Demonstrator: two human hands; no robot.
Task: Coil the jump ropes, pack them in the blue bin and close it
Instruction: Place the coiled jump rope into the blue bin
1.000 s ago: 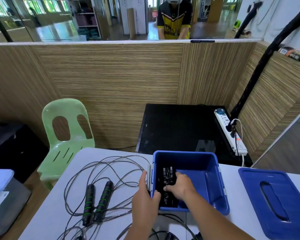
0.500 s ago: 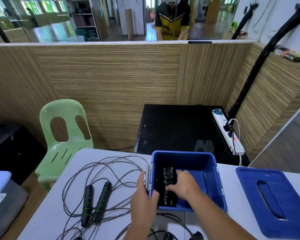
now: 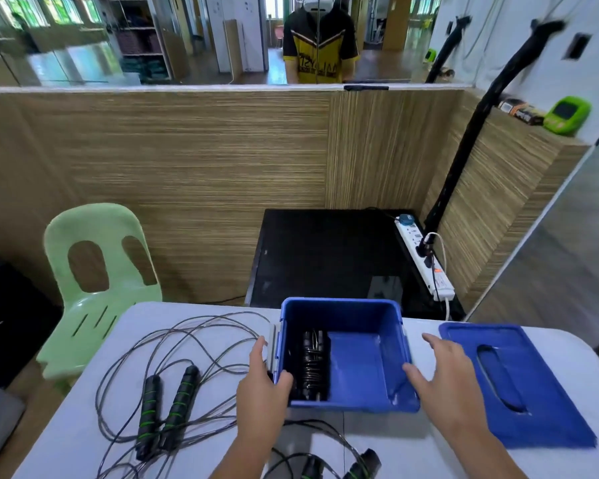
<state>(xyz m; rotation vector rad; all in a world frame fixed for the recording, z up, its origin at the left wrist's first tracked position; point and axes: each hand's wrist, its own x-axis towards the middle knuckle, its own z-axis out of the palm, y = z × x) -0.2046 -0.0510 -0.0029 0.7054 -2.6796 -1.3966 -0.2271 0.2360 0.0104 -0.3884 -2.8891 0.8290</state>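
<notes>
The open blue bin [image 3: 357, 309] stands on the white table [image 3: 377, 440]. A coiled black jump rope [image 3: 313, 366] lies against its left inner wall. My left hand [image 3: 261, 385] grips the bin's front left corner, thumb over the rim. My right hand [image 3: 443, 371] hovers just right of the bin, fingers spread, holding nothing. An uncoiled rope with black-and-green handles [image 3: 166, 414] sprawls left of the bin. Another rope [image 3: 339, 464] lies at the table's front edge between my arms. The blue lid [image 3: 519, 385] rests flat at the right.
A green plastic chair [image 3: 97, 271] stands beyond the table's left corner. Behind the bin is a black cabinet [image 3: 325, 257] with a white power strip [image 3: 426, 264]. A wood-panelled partition closes the back.
My right hand has come out of the bin, leaving the coiled rope inside, and moved to the bin's right side. My left hand stays on the bin's corner.
</notes>
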